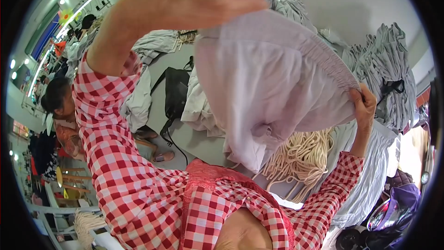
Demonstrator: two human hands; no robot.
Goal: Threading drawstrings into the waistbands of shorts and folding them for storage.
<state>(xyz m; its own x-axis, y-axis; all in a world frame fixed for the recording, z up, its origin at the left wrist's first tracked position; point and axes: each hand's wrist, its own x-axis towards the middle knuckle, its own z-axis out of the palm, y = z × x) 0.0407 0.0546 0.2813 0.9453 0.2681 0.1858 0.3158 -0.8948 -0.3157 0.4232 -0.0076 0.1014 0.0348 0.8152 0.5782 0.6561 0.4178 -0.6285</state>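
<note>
A pale grey garment [256, 62] with a gathered elastic waistband hangs stretched between my two hands. My left hand [222, 1], raised high, close to the camera and slightly blurred, grips the waistband at its upper left; the fingertips are partly hidden. At the other end, my right hand [363, 104] pinches the waistband between thumb and fingers. The cloth drops in loose folds over the table [204, 142]. Partly behind its lower edge lies a heap of cream cords [305, 152].
Grey garments are bundled [392, 76] at the right, one bundle tied with a dark strip; more grey cloth [364, 173] drapes below. A black bag [176, 92] with a strap lies on the table beside folded pale cloth [199, 111]. Another person [66, 111] and a wooden stool [71, 177] are at the left.
</note>
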